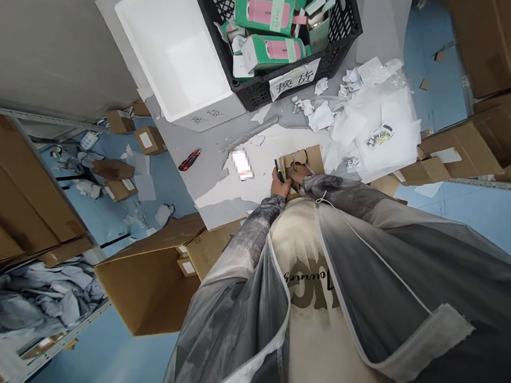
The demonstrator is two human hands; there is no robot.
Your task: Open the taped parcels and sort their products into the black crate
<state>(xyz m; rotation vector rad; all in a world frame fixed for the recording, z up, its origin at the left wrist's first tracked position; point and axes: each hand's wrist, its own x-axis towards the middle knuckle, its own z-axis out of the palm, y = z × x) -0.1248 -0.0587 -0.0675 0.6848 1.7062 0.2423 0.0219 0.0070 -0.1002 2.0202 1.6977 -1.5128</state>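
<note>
My left hand point(280, 188) is closed around a slim black-and-yellow tool point(279, 171), which points away from me; its exact kind is too small to make out. Against my front, at the table's near edge, lies a small open cardboard box point(314, 159). My right hand point(299, 174) reaches over it with fingers curled at its opening, gripping the cardboard. Part of the box is hidden under my hands and sleeves. Left of my hands, a white label or paper slip point(242, 164) lies on the table, and farther left a red-and-black utility knife point(190, 160).
A black plastic crate point(255, 98) holds green boxes with pink bottle pictures. Beside it stands a white foam box point(140, 22). Crumpled paper point(320, 116) and plastic wrapping point(386, 143) cover the table's right side. A large open carton point(143, 292) stands at the lower left.
</note>
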